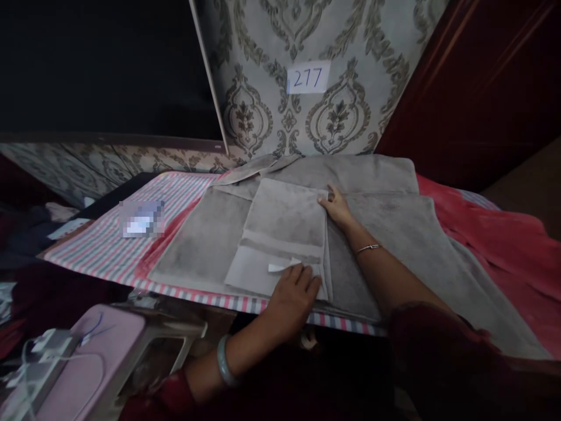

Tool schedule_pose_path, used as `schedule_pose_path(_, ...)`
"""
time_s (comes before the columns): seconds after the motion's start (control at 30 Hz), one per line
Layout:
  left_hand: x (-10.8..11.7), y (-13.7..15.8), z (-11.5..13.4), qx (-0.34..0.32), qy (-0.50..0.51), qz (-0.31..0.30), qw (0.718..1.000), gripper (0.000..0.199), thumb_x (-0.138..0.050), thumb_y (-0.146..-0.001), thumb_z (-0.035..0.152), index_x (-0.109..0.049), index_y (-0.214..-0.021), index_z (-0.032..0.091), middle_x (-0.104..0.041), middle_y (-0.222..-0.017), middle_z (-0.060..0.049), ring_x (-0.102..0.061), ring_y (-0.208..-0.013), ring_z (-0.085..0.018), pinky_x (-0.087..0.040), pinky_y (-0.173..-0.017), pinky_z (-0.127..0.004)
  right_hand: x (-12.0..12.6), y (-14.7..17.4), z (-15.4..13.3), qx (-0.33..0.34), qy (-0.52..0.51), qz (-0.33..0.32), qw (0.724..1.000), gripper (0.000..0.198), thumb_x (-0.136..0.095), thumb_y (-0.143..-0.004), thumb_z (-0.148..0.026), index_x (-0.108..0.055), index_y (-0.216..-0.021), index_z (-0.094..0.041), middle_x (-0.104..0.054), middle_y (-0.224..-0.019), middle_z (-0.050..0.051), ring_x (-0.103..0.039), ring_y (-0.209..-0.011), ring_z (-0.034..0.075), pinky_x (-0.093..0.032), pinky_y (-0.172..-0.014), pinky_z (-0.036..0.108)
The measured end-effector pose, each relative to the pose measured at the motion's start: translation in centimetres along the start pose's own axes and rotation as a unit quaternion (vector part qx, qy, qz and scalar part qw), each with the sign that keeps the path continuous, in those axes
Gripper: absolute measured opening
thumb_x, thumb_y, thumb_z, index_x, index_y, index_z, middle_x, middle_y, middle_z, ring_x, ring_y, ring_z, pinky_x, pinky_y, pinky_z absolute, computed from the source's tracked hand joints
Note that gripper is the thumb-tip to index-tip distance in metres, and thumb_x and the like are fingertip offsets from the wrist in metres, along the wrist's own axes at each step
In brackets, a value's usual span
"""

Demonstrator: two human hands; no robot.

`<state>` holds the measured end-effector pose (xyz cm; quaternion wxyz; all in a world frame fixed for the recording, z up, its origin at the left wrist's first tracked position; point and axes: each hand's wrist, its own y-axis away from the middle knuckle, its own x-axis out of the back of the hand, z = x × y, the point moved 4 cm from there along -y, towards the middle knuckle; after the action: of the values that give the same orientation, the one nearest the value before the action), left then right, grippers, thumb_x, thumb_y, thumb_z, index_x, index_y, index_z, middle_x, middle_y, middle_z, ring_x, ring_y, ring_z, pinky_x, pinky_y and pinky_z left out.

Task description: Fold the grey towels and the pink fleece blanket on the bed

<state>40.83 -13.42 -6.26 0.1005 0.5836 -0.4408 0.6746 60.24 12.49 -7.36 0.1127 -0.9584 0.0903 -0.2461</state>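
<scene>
A grey folded towel (287, 213) lies on top of larger grey towels spread over the table. It has a paler band and a small white tag (280, 267) near its front edge. My left hand (294, 295) rests on that front part, palm down with fingers stretched out, just beside the tag. At the far right corner of the folded towel is my right hand (337, 207). Its thumb touches the corner and stands apart from the index finger; the other fingers are partly hidden.
Beneath the grey towels (394, 234) are a striped cloth (105, 257) and red fabric (504, 251). A screen (109, 70) stands at the back left, and a paper marked 277 (308, 77) is on the wall. A pink stool (105, 339) holds a power strip (48, 368).
</scene>
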Motion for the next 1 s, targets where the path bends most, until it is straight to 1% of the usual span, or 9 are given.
schedule_pose_path(0.07, 0.5, -0.2, -0.1, 0.010, 0.016, 0.001, 1.000, 0.033, -0.057, -0.089, 0.012, -0.063, -0.121, 0.012, -0.067, -0.121, -0.015, -0.059, -0.115, -0.029, -0.047, -0.100, -0.044, -0.2, 0.2, -0.1, 0.036, 0.008, 0.012, 0.999, 0.079, -0.064, -0.075, -0.031, -0.042, -0.149, -0.010, -0.061, -0.132, 0.016, -0.059, -0.118, 0.026, -0.045, -0.106, 0.042)
schedule_pose_path(0.13, 0.9, -0.8, 0.0, 0.025, 0.025, -0.006, 0.999, 0.030, -0.055, -0.091, 0.013, -0.063, -0.119, 0.012, -0.068, -0.116, -0.014, -0.059, -0.112, -0.028, -0.048, -0.097, -0.042, -0.2, 0.1, -0.2, 0.053, 0.011, 0.025, 0.998, 0.072, -0.063, -0.076, -0.028, -0.048, -0.144, -0.013, -0.061, -0.134, 0.015, -0.058, -0.120, 0.027, -0.043, -0.108, 0.043)
schedule_pose_path(0.3, 0.7, -1.6, 1.2, 0.016, 0.021, -0.025, 0.999, 0.032, -0.055, -0.094, 0.023, -0.062, -0.123, 0.011, -0.066, -0.119, -0.017, -0.059, -0.114, -0.029, -0.047, -0.098, -0.044, 0.3, -0.2, 0.7, 0.058, 0.001, 0.076, 0.995, 0.062, -0.057, -0.082, -0.034, -0.053, -0.140, -0.013, -0.068, -0.109, 0.010, -0.062, -0.097, 0.023, -0.051, -0.095, 0.042)
schedule_pose_path(0.4, -0.1, -1.1, 1.7, 0.006, 0.022, -0.052, 0.998, 0.044, -0.061, -0.090, 0.031, -0.059, -0.129, 0.009, -0.062, -0.129, -0.022, -0.055, -0.123, -0.034, -0.043, -0.104, -0.050, 0.5, 0.0, 1.5, 0.054, 0.016, 0.079, 0.995, 0.061, -0.057, -0.082, -0.036, -0.057, -0.138, -0.013, -0.067, -0.105, 0.009, -0.062, -0.098, 0.024, -0.051, -0.094, 0.041)
schedule_pose_path(0.53, 0.1, -0.7, 1.8, 0.001, 0.034, -0.066, 0.997, 0.054, -0.066, -0.087, 0.034, -0.055, -0.133, 0.007, -0.059, -0.134, -0.023, -0.052, -0.126, -0.036, -0.041, -0.108, -0.050, 0.3, 0.8, 1.2, 0.086, 0.039, 0.045, 0.994, 0.067, -0.058, -0.083, -0.041, -0.053, -0.143, -0.013, -0.065, -0.123, 0.014, -0.060, -0.114, 0.029, -0.049, -0.102, 0.045)
schedule_pose_path(0.6, 0.5, -1.0, 1.8, 0.002, 0.022, -0.068, 0.997, 0.047, -0.063, -0.090, 0.032, -0.058, -0.130, 0.007, -0.061, -0.131, -0.022, -0.054, -0.124, -0.034, -0.042, -0.108, -0.048, 0.1, 1.2, 0.7, 0.113, 0.064, 0.033, 0.991, 0.070, -0.062, -0.081, -0.041, -0.051, -0.145, -0.014, -0.060, -0.136, 0.016, -0.056, -0.124, 0.031, -0.045, -0.107, 0.046)
schedule_pose_path(0.7, 0.5, -1.5, 1.7, 0.007, 0.023, -0.066, 0.998, 0.036, -0.057, -0.094, 0.026, -0.060, -0.125, 0.009, -0.064, -0.125, -0.018, -0.058, -0.119, -0.030, -0.045, -0.105, -0.044, -0.2, 1.7, -0.1, 0.125, 0.097, 0.025, 0.987, 0.071, -0.065, -0.080, -0.036, -0.050, -0.146, -0.015, -0.056, -0.142, 0.016, -0.050, -0.133, 0.034, -0.041, -0.112, 0.047)
schedule_pose_path(0.87, -0.5, -0.9, 1.4, 0.010, 0.027, -0.035, 0.999, 0.037, -0.052, -0.095, 0.019, -0.060, -0.130, 0.010, -0.063, -0.133, -0.019, -0.056, -0.127, -0.031, -0.046, -0.106, -0.048, -0.1, 1.8, -0.9, 0.118, 0.098, 0.037, 0.987, 0.062, -0.056, -0.085, -0.026, -0.049, -0.145, -0.014, -0.051, -0.149, 0.014, -0.042, -0.142, 0.028, -0.032, -0.120, 0.044)
schedule_pose_path(1.0, -0.6, -0.6, 1.0, 0.007, 0.039, 0.005, 0.999, 0.042, -0.049, -0.091, 0.009, -0.059, -0.132, 0.009, -0.064, -0.135, -0.019, -0.056, -0.129, -0.031, -0.047, -0.107, -0.048, 0.0, 1.2, -0.8, 0.100, 0.084, 0.041, 0.991, 0.058, -0.054, -0.089, -0.027, -0.049, -0.145, -0.016, -0.052, -0.149, 0.012, -0.045, -0.140, 0.026, -0.034, -0.119, 0.042)
